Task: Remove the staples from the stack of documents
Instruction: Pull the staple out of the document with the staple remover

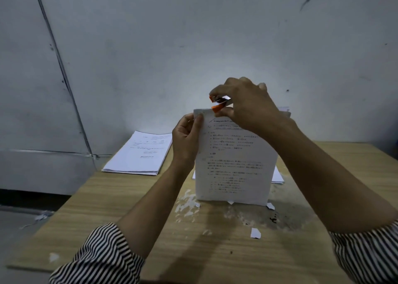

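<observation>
The stapled document (234, 161) is held upright above the wooden table (120, 208), its lower edge at or just over the tabletop near the middle. Its top left corner is pinched between the thumb and curled fingers of the left hand (187, 137). An orange staple remover (218, 104) is gripped in the right hand (243, 105), fingers above and thumb below, and its tip is set at the document's top edge just right of that corner. Whether a staple is caught in it cannot be told.

A second pile of printed papers (137, 154) lies flat at the table's far left edge, well apart from the hands. More sheets (279, 177) lie flat behind the held document, mostly hidden by it. Torn paper scraps (255, 233) are scattered over the worn, flaked patch of tabletop in front. Striped sleeves (101, 255) cover both forearms. A scuffed grey wall (193, 36) stands behind the table.
</observation>
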